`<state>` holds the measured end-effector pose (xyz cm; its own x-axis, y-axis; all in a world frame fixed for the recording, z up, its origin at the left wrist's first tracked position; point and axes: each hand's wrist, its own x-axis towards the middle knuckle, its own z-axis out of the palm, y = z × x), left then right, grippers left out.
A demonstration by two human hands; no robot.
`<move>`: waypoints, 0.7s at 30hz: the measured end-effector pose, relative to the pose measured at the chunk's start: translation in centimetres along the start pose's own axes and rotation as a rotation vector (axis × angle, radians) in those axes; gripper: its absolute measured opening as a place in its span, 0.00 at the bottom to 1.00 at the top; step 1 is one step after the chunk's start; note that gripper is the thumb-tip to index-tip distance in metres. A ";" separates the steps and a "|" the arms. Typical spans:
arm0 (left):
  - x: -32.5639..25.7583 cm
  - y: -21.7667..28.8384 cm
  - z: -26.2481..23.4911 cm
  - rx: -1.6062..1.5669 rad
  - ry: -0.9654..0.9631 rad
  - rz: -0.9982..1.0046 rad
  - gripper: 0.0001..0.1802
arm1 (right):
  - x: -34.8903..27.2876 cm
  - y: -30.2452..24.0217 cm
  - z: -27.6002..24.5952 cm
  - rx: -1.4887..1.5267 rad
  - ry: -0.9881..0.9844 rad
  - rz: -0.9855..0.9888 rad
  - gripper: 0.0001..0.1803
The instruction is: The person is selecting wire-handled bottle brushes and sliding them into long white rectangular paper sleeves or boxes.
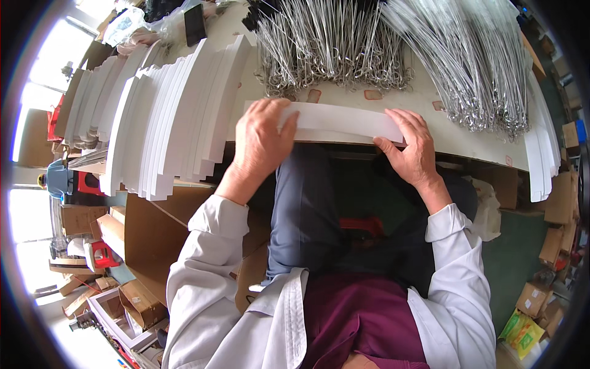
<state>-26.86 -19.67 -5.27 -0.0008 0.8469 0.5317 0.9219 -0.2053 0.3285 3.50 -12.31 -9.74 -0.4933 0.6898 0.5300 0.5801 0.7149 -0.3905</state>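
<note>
A long, narrow white box [344,120] lies crosswise at the table's near edge, flat side up. My left hand [265,136] closes over its left end, with the thumb along the near side. At the other end, my right hand [413,147] grips the corner between thumb and fingers. Beyond the box lies a dense bundle of thin metal rods with looped ends [332,46]. A second bundle of similar rods [473,67] spreads to the right, partly under clear plastic. The underside of the box is hidden.
Rows of long white boxes [178,117] stack at the left, overhanging the table edge. More white strips [541,147] hang at the right edge. A dark phone [195,24] lies at the far left. An open cardboard box [153,246] stands below the table. A person [57,178] is in the left background.
</note>
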 end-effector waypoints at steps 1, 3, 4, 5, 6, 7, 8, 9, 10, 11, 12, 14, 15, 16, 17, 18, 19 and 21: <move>0.5 -0.7 -0.2 0.038 -0.005 -0.042 0.12 | 0.0 0.0 0.0 0.010 0.013 0.027 0.33; 1.3 -1.7 -0.1 0.092 0.011 -0.049 0.12 | 0.1 0.0 0.4 0.018 0.031 0.052 0.33; 1.6 -1.9 -0.1 0.129 0.006 -0.048 0.13 | 0.1 0.0 0.6 0.023 0.056 0.053 0.32; 1.8 -1.9 0.0 0.165 -0.001 -0.049 0.13 | 0.0 0.1 0.8 0.027 0.078 0.057 0.32; 1.9 -2.0 0.3 0.160 0.020 -0.077 0.14 | 0.0 0.1 0.8 0.026 0.078 0.057 0.32; 2.0 -1.9 0.3 0.160 0.020 -0.077 0.14 | -0.1 0.1 0.8 0.023 0.097 0.060 0.31; 2.2 -1.6 0.2 0.173 0.057 -0.104 0.14 | -0.1 0.1 0.8 0.020 0.116 0.063 0.30; 2.3 -1.5 0.1 0.186 0.094 -0.131 0.14 | -0.1 0.1 0.8 0.019 0.117 0.064 0.30; 2.4 -1.6 0.1 0.186 0.093 -0.130 0.14 | -0.1 0.1 0.8 0.012 0.120 0.065 0.30; 2.4 -2.0 0.0 0.234 0.019 -0.157 0.15 | 0.0 0.1 0.9 0.006 0.125 0.062 0.29; 2.5 -2.4 0.0 0.283 -0.054 -0.184 0.16 | -0.1 0.2 0.9 0.008 0.126 0.060 0.29; 2.4 -3.1 0.0 0.255 0.002 -0.149 0.16 | -0.2 0.3 1.0 0.019 0.127 0.057 0.29; 2.4 -3.4 -0.1 0.223 0.057 -0.114 0.16 | -0.2 0.3 1.0 0.024 0.128 0.056 0.29; 2.5 -3.7 -0.3 0.228 0.056 -0.115 0.16 | -0.2 0.2 0.9 0.010 0.120 0.066 0.29; 2.8 -3.8 -0.6 0.136 0.046 -0.230 0.16 | -0.1 0.2 0.9 -0.004 0.112 0.075 0.29; 2.9 -4.0 -0.9 0.043 0.035 -0.345 0.16 | -0.1 0.2 0.9 0.001 0.112 0.073 0.29; 2.8 -4.6 -1.0 0.048 0.036 -0.347 0.16 | -0.1 0.2 0.9 0.004 0.114 0.075 0.29; 2.5 -5.6 -1.1 -0.034 -0.020 -0.364 0.14 | -0.1 0.2 0.9 0.008 0.115 0.074 0.29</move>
<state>-32.43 -16.94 -4.91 -0.3190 0.8766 0.3602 0.8493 0.0958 0.5192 3.09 -12.12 -10.55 -0.3714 0.7231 0.5824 0.6065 0.6639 -0.4376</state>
